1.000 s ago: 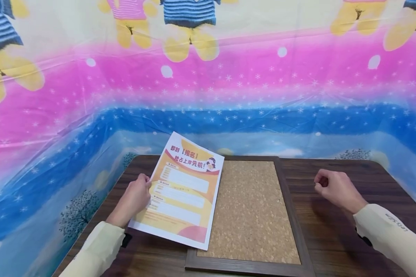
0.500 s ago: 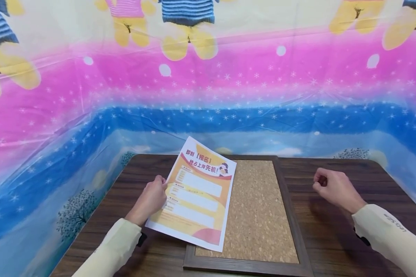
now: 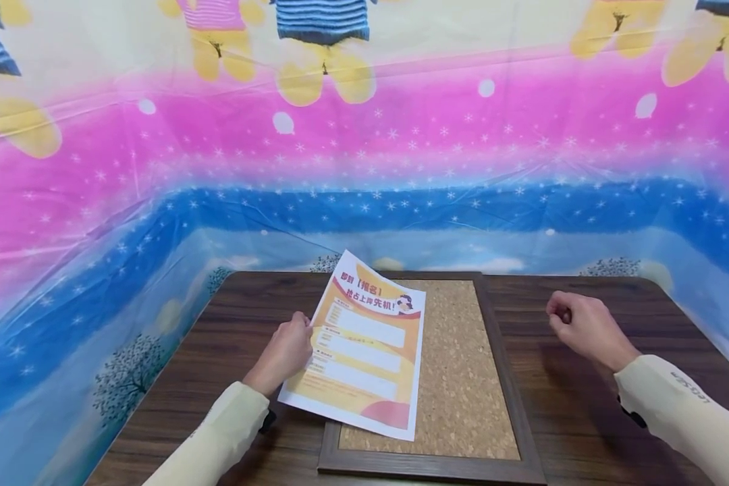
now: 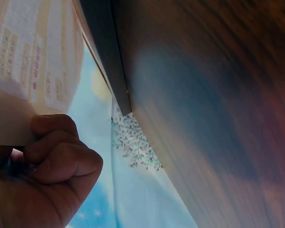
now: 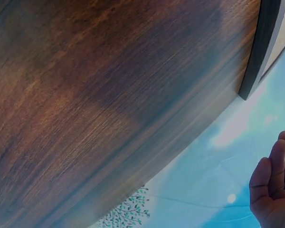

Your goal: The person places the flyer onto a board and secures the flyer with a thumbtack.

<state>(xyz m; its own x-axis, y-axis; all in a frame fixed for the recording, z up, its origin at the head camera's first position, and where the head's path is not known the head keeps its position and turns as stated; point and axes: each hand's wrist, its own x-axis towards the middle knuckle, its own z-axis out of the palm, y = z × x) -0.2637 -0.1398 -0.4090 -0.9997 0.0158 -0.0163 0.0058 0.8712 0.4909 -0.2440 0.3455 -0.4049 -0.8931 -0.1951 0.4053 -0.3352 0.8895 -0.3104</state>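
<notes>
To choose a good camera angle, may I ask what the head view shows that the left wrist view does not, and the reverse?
Only the head view: the right hand, and the striped clothes printed on the backdrop.
Only the left wrist view: the palm side of the left hand, with folded fingers.
Both: the left hand holding the printed sheet, the board's dark frame, the wood-grain table and the backdrop.

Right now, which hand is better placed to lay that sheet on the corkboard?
Probably the left hand: it pinches the printed sheet by one edge, and the sheet partly overlaps the corkboard in the head view. The right hand is apart from the sheet, to the corkboard's right.
</notes>
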